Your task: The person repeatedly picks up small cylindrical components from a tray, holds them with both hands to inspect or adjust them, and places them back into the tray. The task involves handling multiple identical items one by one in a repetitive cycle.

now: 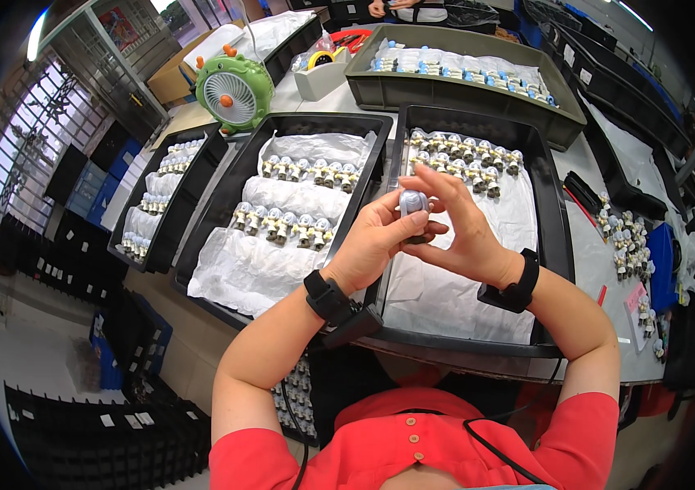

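Above the front tray, my left hand (376, 237) is closed around a small figurine (413, 202) with a rounded, pale blue-grey head. Its lower part is mostly hidden by my fingers. My right hand (470, 233) curves around the other side of the figurine, fingers raised and apart, with the thumb near its base; whether it touches cannot be made out. Beneath both hands is a black tray (556, 237) lined with white paper, with rows of similar figurines (462, 155) toward its far end.
Left of it stands another black tray (274, 122) with two figurine rows, then a narrower tray (215, 147). Behind are a green fan (233, 91) and an olive bin (462, 106) of blue-and-white figurines. Loose figurines (627, 241) lie at right. Another person's hands (388, 6) show at the back.
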Demonstrator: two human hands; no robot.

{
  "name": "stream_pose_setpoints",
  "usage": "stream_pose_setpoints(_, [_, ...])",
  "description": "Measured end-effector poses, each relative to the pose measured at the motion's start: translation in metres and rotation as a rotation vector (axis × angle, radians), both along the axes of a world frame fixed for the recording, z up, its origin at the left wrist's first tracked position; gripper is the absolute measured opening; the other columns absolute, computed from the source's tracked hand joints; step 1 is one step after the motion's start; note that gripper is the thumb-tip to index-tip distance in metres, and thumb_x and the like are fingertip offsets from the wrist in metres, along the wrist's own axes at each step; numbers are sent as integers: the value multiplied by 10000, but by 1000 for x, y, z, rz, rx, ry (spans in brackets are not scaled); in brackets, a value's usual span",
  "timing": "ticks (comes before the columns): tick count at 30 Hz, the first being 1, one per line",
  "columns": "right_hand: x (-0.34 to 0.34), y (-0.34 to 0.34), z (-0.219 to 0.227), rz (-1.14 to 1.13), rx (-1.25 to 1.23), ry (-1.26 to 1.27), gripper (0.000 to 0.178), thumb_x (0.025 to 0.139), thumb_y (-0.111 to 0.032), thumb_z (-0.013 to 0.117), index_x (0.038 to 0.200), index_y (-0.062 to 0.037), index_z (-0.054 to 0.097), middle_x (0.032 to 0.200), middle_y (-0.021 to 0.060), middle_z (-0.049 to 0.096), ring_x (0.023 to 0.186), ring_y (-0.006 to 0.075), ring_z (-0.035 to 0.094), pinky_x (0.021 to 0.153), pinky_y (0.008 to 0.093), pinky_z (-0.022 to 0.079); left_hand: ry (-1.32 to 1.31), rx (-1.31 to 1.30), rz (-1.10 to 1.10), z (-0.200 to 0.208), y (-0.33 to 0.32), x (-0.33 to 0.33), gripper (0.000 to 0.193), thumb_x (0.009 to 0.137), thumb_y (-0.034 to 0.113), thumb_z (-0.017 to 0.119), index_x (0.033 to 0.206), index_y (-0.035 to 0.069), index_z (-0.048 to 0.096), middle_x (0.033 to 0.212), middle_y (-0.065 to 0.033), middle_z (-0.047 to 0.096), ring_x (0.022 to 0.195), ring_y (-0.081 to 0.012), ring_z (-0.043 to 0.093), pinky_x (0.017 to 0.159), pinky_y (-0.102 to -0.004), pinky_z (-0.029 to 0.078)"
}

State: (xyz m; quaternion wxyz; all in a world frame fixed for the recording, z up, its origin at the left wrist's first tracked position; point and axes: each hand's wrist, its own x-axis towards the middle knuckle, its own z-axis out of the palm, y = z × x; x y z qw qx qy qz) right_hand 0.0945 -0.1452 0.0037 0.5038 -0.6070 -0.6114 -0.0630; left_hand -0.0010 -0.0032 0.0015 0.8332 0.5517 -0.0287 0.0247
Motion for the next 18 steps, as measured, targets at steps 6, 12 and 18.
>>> stream_pose_setpoints(6, [5,-1,-1,6,-44,168,942,640,-131,816,1406,-104,268,1246,117,533,1095,215,546,888,313,475,-28,-124,-108,4,3,2,498,981,386,359,1298,3,382,1210,-152,516,1035,-260,583,860,-365,507])
stream_pose_setpoints(12, [6,-1,-1,60,-52,278,897,647,-159,821,1382,-97,310,1267,118,525,1145,217,522,910,328,464,2,-162,-94,5,4,2,512,996,393,274,1302,-6,367,1216,-160,508,1039,-288,583,882,-378,497])
stream_pose_setpoints(18, [4,-1,-1,98,-55,396,819,663,-141,811,1348,-90,366,1270,94,517,1145,198,509,938,324,439,6,-190,-99,5,5,2,481,1001,365,273,1302,2,369,1234,-155,501,1044,-294,583,885,-381,495])
